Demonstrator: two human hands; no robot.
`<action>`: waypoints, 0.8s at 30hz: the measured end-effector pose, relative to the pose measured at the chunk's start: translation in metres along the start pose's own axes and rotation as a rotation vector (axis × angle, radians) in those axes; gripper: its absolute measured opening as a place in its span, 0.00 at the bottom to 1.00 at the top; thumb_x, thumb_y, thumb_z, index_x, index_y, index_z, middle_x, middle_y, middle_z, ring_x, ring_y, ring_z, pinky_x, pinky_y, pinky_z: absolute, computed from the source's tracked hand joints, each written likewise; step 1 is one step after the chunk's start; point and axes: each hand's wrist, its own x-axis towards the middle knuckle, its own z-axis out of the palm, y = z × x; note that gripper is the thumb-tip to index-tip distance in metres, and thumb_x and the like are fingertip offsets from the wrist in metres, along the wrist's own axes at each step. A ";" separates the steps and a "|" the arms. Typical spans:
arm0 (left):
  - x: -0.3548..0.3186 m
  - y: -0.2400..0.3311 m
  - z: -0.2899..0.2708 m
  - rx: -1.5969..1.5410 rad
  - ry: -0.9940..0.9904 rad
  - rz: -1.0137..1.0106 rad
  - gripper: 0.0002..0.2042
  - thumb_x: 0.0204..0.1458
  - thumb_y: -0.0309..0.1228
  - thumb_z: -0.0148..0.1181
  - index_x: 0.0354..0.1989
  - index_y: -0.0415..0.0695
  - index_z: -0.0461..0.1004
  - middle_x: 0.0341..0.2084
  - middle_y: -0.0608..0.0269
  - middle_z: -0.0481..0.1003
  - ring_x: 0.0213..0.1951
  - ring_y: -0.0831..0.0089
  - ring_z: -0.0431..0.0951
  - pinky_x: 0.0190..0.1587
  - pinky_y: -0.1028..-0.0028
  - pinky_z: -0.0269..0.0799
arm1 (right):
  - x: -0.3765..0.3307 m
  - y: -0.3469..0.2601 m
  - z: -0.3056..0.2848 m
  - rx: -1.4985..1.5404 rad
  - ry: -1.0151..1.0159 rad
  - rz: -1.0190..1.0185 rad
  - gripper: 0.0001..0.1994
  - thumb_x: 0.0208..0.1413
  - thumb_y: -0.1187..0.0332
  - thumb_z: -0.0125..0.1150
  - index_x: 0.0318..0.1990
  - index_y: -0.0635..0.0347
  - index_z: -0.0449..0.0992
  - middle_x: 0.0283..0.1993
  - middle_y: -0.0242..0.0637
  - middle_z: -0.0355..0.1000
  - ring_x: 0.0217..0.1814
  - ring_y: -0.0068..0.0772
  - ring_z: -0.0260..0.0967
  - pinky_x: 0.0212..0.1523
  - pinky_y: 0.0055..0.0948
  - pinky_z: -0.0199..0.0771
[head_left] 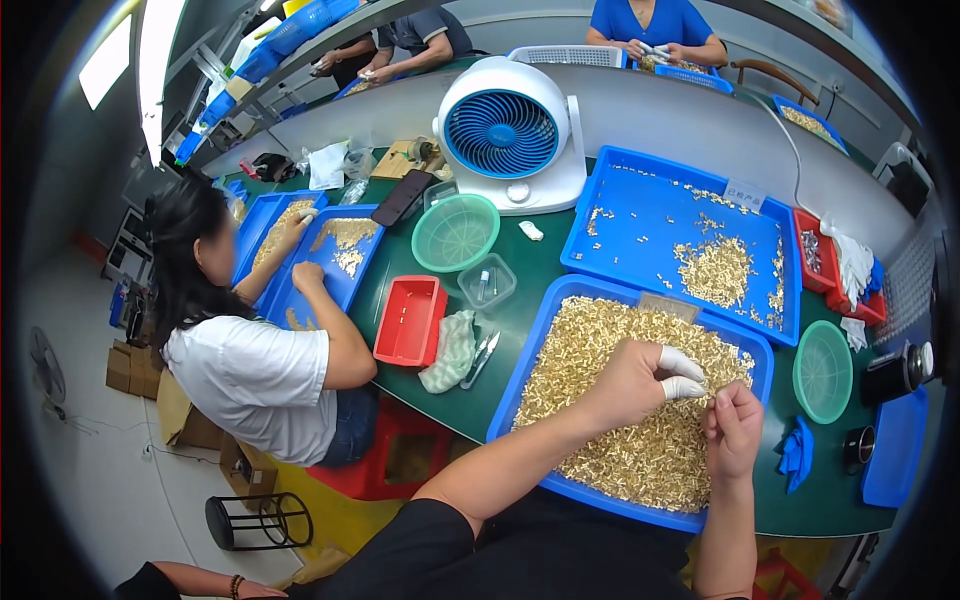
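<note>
Below my hands a blue tray is heaped with small gold-coloured metal pieces. My left hand hovers over the heap, white covers on two of its fingers, which curl in toward the thumb. Close beside it, my right hand is closed in a pinch, its fingertips almost meeting those of the left. Anything between the fingertips is too small to make out. Behind this tray lies a larger blue tray with a looser spread of similar pieces.
A white fan stands at the back. Left of my tray are a red bin, a green basket, a clear container, a cloth and tweezers. Another green basket is at right. A co-worker sits at left.
</note>
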 end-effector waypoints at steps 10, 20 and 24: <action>-0.006 0.008 -0.007 0.445 0.085 0.101 0.06 0.44 0.27 0.69 0.29 0.39 0.81 0.22 0.66 0.78 0.25 0.84 0.74 0.28 0.79 0.70 | 0.001 0.003 0.012 -0.185 0.051 -0.041 0.09 0.57 0.69 0.56 0.26 0.60 0.69 0.18 0.26 0.64 0.17 0.12 0.56 0.18 0.14 0.54; -0.004 -0.002 0.010 0.254 0.037 0.002 0.08 0.44 0.27 0.70 0.31 0.39 0.80 0.24 0.66 0.79 0.27 0.84 0.74 0.29 0.81 0.69 | -0.009 -0.002 -0.001 -0.169 0.042 -0.020 0.10 0.59 0.68 0.55 0.25 0.59 0.68 0.18 0.26 0.64 0.16 0.13 0.56 0.18 0.14 0.54; 0.000 -0.001 0.004 0.331 0.011 0.013 0.08 0.42 0.29 0.71 0.29 0.39 0.81 0.21 0.65 0.78 0.23 0.84 0.73 0.26 0.80 0.68 | -0.007 0.000 0.003 -0.257 0.016 0.003 0.10 0.60 0.70 0.53 0.26 0.60 0.67 0.17 0.28 0.63 0.15 0.15 0.55 0.17 0.16 0.54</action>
